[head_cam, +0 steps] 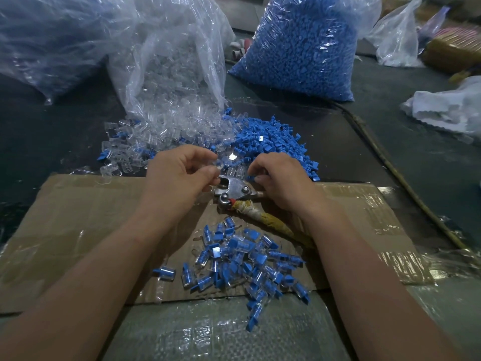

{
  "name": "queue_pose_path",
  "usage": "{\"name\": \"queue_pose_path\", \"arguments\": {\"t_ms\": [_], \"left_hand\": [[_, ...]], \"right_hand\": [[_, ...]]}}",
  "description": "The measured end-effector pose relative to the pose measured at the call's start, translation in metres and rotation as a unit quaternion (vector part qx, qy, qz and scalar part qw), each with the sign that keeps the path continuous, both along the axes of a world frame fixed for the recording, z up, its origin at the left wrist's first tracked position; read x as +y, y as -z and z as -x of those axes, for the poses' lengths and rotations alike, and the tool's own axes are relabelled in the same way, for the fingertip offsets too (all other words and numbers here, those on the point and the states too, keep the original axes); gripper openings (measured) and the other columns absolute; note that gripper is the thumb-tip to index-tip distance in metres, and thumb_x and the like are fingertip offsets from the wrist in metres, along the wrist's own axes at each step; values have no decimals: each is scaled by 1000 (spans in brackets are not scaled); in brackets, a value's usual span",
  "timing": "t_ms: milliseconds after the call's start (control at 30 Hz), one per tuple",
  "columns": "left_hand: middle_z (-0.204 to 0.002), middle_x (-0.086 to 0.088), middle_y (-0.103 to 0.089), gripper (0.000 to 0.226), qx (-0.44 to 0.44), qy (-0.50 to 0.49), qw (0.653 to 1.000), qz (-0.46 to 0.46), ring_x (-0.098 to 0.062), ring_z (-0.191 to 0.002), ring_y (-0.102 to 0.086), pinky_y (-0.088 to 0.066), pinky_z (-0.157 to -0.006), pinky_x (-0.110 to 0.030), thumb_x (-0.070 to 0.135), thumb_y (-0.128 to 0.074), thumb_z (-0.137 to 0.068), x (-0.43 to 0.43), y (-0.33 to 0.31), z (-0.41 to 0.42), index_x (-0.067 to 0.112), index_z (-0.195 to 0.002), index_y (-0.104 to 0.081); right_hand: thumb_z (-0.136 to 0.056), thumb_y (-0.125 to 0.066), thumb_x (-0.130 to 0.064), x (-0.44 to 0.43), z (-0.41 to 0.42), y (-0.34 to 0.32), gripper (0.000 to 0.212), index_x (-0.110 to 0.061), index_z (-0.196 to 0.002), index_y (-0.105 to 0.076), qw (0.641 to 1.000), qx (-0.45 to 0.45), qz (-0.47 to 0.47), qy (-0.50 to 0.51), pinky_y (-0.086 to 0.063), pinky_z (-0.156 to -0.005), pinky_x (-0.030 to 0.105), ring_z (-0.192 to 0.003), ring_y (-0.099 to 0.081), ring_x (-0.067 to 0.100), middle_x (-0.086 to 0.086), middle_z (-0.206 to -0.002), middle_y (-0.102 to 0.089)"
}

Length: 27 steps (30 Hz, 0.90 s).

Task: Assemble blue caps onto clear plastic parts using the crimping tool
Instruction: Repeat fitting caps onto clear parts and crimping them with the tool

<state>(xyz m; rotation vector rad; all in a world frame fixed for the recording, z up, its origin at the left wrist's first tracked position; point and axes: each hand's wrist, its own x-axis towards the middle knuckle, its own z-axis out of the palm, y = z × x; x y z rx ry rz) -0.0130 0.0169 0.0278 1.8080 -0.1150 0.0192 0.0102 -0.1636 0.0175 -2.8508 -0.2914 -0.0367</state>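
Observation:
The metal crimping tool (pixel 235 190) lies on the cardboard (pixel 86 217), its tape-wrapped handle (pixel 270 220) running toward me on the right. My left hand (pixel 179 173) pinches a clear plastic part (pixel 218 162) just above the tool's jaw. My right hand (pixel 281 178) has its fingers curled at the near edge of the loose blue caps (pixel 270 142), fingertips on a small blue piece; its grip is partly hidden. Loose clear parts (pixel 140 144) lie at the left. Several finished clear parts with blue caps (pixel 244 259) are heaped between my forearms.
A torn clear bag of clear parts (pixel 171 66) and a full bag of blue caps (pixel 302 45) stand behind the loose heaps. Another big bag (pixel 52 37) is at the far left. Crumpled white plastic (pixel 447 108) lies at the right, beside a cable (pixel 390 162).

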Motion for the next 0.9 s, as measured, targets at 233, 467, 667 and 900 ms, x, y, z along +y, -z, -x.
{"name": "queue_pose_path", "arguments": {"t_ms": [233, 467, 667, 900], "left_hand": [[-76, -3, -68, 18, 0, -4, 1000, -1, -9, -68, -68, -56, -66, -19, 4, -65, -79, 0, -1, 0, 21, -77, -59], [-72, 0, -68, 19, -39, 7, 999, -18, -5, -63, -67, -54, -62, -14, 4, -67, -78, -2, 0, 2, 22, -77, -60], [-74, 5, -68, 19, -68, 23, 996, -48, -7, -69, -66, -56, -68, -20, 7, -69, -77, -5, 1, 5, 25, -78, -63], [-69, 1, -69, 15, -53, 50, 997, 16, -9, -64, -67, -54, -61, -17, 6, -67, -76, -4, -1, 5, 20, -77, -63]], "right_hand": [[-81, -65, -4, 8, 25, -19, 31, -31, -73, -51, 939, -112, -323, 28, -43, -62, 6, -65, -53, -5, -15, -73, -55], [-78, -66, -1, 31, 39, -22, 33, -30, -72, -53, 930, -85, -357, -24, -50, -62, 15, -65, -56, 1, -11, -70, -57], [-77, -68, -4, 32, 39, -21, 25, -25, -73, -55, 935, -86, -345, -15, -48, -61, 12, -65, -54, -1, -13, -69, -56], [-76, -71, -15, 32, 41, -23, 17, -25, -82, -58, 922, -66, -381, -23, -51, -70, 16, -75, -60, 3, -11, -80, -60]]}}
